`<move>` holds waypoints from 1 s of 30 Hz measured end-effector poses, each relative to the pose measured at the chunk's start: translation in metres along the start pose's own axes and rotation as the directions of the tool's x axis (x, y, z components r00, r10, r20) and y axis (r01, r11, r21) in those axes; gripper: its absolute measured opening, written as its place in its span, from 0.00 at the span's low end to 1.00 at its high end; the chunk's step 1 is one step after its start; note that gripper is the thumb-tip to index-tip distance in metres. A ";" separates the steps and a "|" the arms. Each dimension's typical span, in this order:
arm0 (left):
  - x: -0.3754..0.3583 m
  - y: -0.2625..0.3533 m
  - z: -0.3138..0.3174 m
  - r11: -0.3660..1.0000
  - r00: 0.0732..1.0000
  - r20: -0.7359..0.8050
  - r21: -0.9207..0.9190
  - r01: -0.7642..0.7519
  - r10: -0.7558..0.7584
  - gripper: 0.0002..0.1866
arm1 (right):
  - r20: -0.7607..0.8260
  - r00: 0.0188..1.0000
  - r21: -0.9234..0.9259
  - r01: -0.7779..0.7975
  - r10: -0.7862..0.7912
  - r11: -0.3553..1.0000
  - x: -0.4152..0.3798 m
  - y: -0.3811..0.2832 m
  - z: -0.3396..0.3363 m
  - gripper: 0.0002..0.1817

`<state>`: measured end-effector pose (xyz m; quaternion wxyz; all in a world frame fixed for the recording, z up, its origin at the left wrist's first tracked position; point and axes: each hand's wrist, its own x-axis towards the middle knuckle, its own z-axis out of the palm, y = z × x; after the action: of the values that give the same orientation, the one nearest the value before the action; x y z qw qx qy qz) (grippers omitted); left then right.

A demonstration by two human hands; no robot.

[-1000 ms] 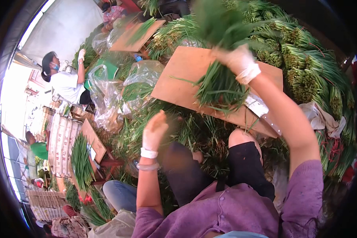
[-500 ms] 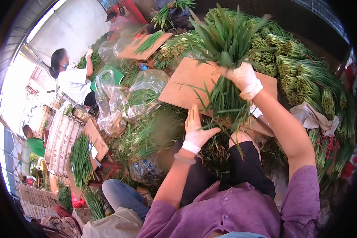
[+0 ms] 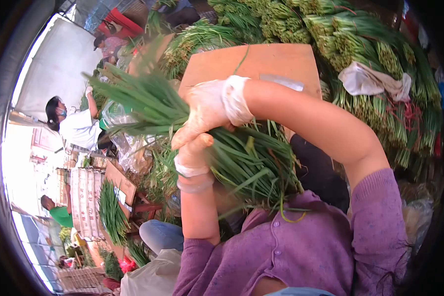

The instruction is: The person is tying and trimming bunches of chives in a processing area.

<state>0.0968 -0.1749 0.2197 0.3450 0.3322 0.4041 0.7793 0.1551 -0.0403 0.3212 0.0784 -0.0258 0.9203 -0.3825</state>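
A thick bunch of garlic chives [image 3: 256, 167] lies slantwise in front of my chest, one end fanned out at the left, the other close to my purple cardigan. Wearing a whitish glove, my right hand [image 3: 204, 106] is closed around its middle from above. My left hand [image 3: 193, 152], also gloved, is just below it against the bunch, its fingers bent in and partly hidden. Behind the bunch stands a tan board [image 3: 261, 59], with a flat pale metallic strip [image 3: 281, 82] on it.
Stacked bundles of chives [image 3: 345, 42] fill the back right, with a white cloth [image 3: 375, 81] draped over some. Clear plastic bags [image 3: 130, 148] and loose leaves lie to the left. Beyond is a co-worker in a white shirt [image 3: 81, 129]. More chives [image 3: 112, 212] rest on a board at left.
The bunch has swung from upright over the board to slantwise near my chest. My right hand has moved left and closer. My left hand, apart and open before, is now at the bunch.
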 end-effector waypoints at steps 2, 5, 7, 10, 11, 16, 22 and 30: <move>-0.001 0.003 -0.002 0.997 0.996 0.082 0.066 -0.029 0.023 0.24 | 0.190 0.978 0.151 -0.112 0.082 0.982 -0.016 0.002 -0.008 0.34; -0.014 0.009 -0.003 0.966 0.993 -0.085 0.238 0.105 -0.087 0.23 | 0.355 0.809 0.812 -0.019 -0.468 0.583 -0.001 0.030 0.004 0.29; -0.022 0.011 0.022 0.990 0.937 -0.346 -0.111 -0.089 0.045 0.22 | 0.156 0.962 0.790 0.014 -0.224 0.612 0.047 0.050 0.056 0.28; -0.040 0.013 -0.043 0.964 0.931 -0.348 -0.186 -0.187 0.114 0.18 | 0.169 0.950 0.874 -0.021 -0.262 0.485 0.036 0.099 0.107 0.31; -0.046 0.019 -0.051 0.952 0.885 -0.438 -0.172 -0.253 0.156 0.16 | 0.184 0.780 0.981 -0.106 -0.598 0.165 0.061 0.143 0.156 0.34; -0.078 0.040 -0.112 0.960 0.897 -0.435 -0.210 -0.185 0.077 0.14 | 0.403 0.866 0.912 -0.352 -0.296 0.211 -0.030 0.199 0.211 0.27; -0.067 0.039 -0.128 0.963 0.634 -0.756 -0.019 -0.270 0.163 0.11 | 0.230 0.973 0.800 -0.174 -0.025 0.574 -0.079 0.203 0.214 0.15; -0.070 0.075 -0.136 0.973 0.530 -0.836 0.016 -0.232 0.140 0.11 | -0.183 0.823 0.006 -0.546 0.537 0.838 -0.170 0.289 0.149 0.12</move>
<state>0.0059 -0.3185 0.2056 0.0433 -0.0522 0.4426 0.8941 0.3509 0.0782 0.0343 0.1007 0.2686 0.9017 -0.3234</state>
